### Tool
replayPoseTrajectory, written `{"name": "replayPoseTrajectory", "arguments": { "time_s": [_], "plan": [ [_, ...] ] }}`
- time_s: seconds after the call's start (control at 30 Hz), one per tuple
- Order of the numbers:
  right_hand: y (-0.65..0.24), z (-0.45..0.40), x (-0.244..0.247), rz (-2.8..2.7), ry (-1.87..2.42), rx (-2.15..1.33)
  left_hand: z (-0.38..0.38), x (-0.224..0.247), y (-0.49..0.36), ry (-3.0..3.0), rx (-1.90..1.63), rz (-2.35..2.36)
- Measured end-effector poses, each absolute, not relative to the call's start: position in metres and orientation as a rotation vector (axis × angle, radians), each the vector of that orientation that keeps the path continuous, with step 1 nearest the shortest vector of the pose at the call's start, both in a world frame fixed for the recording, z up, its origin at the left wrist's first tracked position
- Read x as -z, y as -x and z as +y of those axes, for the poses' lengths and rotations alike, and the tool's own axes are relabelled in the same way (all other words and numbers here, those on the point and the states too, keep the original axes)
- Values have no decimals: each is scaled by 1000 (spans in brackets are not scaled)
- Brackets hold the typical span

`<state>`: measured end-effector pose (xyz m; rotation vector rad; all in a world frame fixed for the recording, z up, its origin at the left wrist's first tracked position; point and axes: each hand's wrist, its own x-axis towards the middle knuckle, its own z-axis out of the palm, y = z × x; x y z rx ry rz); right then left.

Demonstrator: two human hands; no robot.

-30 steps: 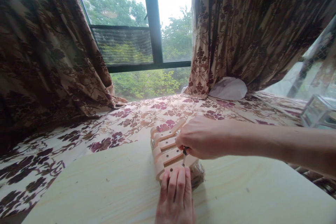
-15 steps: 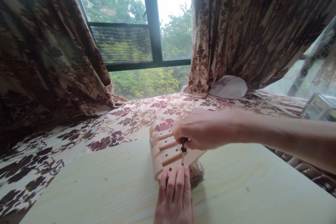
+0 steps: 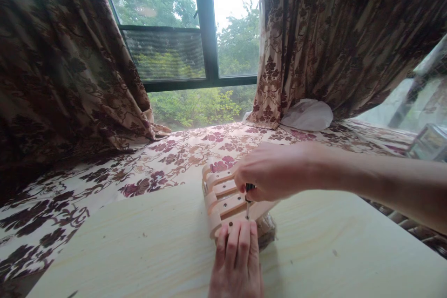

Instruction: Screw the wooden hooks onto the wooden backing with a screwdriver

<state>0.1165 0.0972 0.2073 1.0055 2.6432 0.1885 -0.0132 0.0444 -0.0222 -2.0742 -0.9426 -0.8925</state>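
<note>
On the peach slatted frame [image 3: 232, 202] rests the left hand [image 3: 237, 260], its grasp unclear; the right hand [image 3: 267, 172] grips a black-handled metal screwdriver [image 3: 248, 201]. The clear-paned box [image 3: 430, 143] is blurred inside.

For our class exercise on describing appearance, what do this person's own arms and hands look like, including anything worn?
The right hand and right forearm are bare, with no sleeve, glove, watch or ring showing. The left hand is bare too; its forearm is out of view.
</note>
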Motion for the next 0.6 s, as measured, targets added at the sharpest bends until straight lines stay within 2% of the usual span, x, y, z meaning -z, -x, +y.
{"name": "replayPoseTrajectory", "arguments": {
  "time_s": [0.2,0.33,0.47,0.6],
  "plan": [
    [-114,97,-203,2665,-875,-117,41,22,13,2086,916,-959],
    [-116,101,-196,2688,-989,-94,43,21,14,2088,898,-958],
    [-115,99,-199,2612,-1065,-139,44,21,14,2081,905,-951],
    [-111,96,-203,2619,-961,-225,44,22,15,2086,922,-943]
  ]
}}
